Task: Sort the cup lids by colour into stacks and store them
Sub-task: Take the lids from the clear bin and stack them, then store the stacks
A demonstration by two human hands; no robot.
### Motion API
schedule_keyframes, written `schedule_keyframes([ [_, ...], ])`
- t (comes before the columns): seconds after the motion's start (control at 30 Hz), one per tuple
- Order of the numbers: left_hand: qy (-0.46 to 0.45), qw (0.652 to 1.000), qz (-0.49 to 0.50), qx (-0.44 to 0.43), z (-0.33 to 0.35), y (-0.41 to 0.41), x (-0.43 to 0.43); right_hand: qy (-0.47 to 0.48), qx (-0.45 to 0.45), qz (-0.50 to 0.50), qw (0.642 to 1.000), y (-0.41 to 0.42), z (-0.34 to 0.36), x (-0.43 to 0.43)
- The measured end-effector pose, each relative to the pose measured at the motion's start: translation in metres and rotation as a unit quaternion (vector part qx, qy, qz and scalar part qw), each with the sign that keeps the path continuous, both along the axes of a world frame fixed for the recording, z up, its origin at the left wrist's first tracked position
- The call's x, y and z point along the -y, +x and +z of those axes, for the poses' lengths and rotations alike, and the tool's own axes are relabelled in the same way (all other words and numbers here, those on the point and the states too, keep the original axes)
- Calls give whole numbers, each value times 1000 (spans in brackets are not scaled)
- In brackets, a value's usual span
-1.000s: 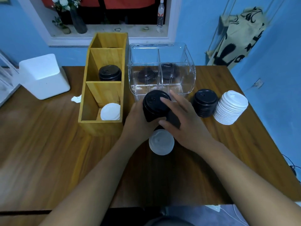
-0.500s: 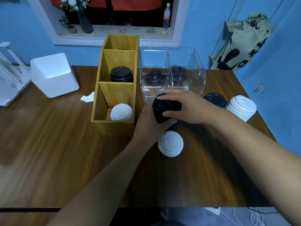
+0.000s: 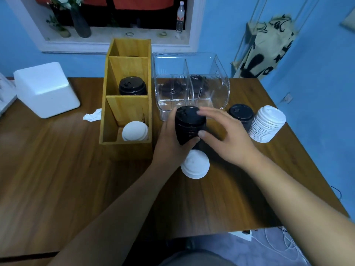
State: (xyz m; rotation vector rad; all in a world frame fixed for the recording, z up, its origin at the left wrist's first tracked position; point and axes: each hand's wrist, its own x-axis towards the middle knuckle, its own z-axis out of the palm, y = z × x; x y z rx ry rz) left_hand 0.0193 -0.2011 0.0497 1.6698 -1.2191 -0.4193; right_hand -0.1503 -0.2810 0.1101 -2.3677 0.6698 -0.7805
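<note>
My left hand (image 3: 169, 143) grips the black plastic lid stack (image 3: 189, 123) while my right hand (image 3: 228, 139) (fingers blurred) spreads loosely over it.

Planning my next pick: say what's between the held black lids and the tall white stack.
Head view: the right hand and another black lid stack.

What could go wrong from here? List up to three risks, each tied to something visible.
1. The left hand grips the held black stack by its side, tilted above the table; loose lids might slip off.
2. A white lid lies right beneath the hands; a wrist could knock it.
3. The white stack leans near the table's right edge, close to the right hand; a bump might topple it.
</note>
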Motion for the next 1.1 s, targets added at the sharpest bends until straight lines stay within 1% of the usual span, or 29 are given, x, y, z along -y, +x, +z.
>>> schedule_keyframes([
  [0.03,-1,1000,-6,-4,2,1,-2,-18,23,-16,999,-10,-12,-10],
  [0.07,-1,1000,-14,-12,3,2,-5,-28,21,-24,999,-18,-25,-20],
  [0.13,16,999,-25,-31,5,3,-15,-24,-33,-16,999,-24,-50,-35],
  [0.2,58,997,-29,-43,2,3,-27,-21,-91,3,996,-23,-71,-41],
  [0.27,82,994,-30,-58,-2,1,-40,-22,-117,14,993,-20,-82,-44],
  [0.33,97,991,-20,-84,-3,-5,-52,-21,-118,18,993,-20,-88,-46],
  [0.4,108,990,18,-84,-6,-16,-63,-10,-103,15,994,-26,-92,-44],
  [0.47,92,993,56,-43,-11,-30,-70,1,-89,1,996,-40,-94,-38],
  [0.53,73,995,70,5,-16,-39,-78,7,-82,-14,997,-56,-96,-33],
  [0.6,74,995,44,49,-16,-54,-71,14,-73,-39,996,-83,-95,-23],
  [0.7,91,990,-27,104,-14,-85,-46,30,-49,-86,995,-124,-84,-8],
  [0.83,92,987,-83,97,-15,-133,7,32,1,-132,991,-168,-48,16],
  [0.93,90,990,-86,66,-12,-160,53,-2,30,-197,980,-186,-24,47],
  [1.0,83,991,-88,53,-13,-173,77,-7,69,-233,970,-188,-16,70],
  [1.1,104,991,-78,43,-20,-186,98,-3,99,-251,963,-184,-13,99],
])
